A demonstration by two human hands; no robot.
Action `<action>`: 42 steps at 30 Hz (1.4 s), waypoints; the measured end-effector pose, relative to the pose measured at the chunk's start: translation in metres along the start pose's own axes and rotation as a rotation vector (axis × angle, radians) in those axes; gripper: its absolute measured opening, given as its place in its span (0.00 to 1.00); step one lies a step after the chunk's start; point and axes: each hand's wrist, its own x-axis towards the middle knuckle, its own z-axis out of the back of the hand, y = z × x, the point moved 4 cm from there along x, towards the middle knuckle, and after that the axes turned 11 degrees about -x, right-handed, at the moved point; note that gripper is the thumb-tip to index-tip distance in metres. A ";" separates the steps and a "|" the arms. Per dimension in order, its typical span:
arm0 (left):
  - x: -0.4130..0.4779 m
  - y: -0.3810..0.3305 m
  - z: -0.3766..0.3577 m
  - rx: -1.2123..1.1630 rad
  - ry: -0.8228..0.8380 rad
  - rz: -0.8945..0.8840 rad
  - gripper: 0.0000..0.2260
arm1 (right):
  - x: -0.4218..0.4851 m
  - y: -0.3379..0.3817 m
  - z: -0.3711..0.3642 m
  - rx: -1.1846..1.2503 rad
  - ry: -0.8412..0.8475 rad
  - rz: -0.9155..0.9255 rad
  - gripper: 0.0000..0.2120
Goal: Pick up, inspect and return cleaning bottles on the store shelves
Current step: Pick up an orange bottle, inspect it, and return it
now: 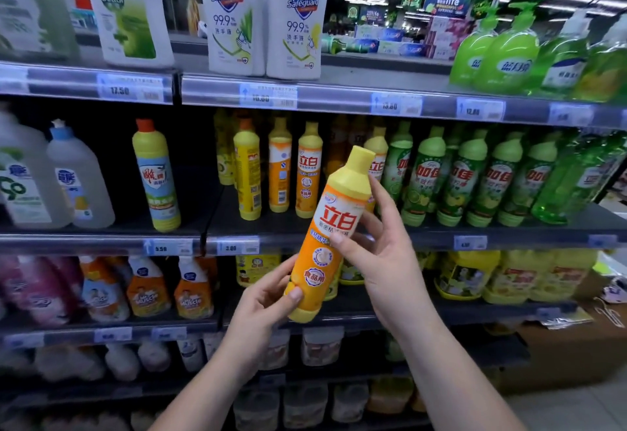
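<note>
The orange bottle [336, 216] with a yellow cap is leaning to the right in mid-air, in front of the middle shelf [529, 238]. The left hand [264, 305] is gripping its base with curled fingers. The right hand [383, 250] is clasping its middle. Matching bottles [308, 172] and green bottles [454, 179] are standing on that shelf behind it.

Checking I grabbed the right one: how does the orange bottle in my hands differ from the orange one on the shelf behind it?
The held bottle tilts, cap to the right; the shelf bottle stands upright. The left hand and right hand grip the held bottle; the shelf bottle is untouched. Both have orange bodies, yellow caps and the same red-lettered label.
</note>
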 end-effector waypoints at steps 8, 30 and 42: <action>0.010 0.005 -0.013 -0.126 0.177 0.188 0.37 | -0.005 0.011 0.012 -0.140 -0.182 0.021 0.34; 0.139 0.020 -0.047 0.373 -0.157 -0.082 0.19 | 0.102 -0.103 0.059 -0.209 -0.045 -0.285 0.19; 0.219 0.039 -0.027 0.408 -0.413 -0.168 0.20 | 0.182 -0.135 0.051 -0.323 0.044 -0.190 0.20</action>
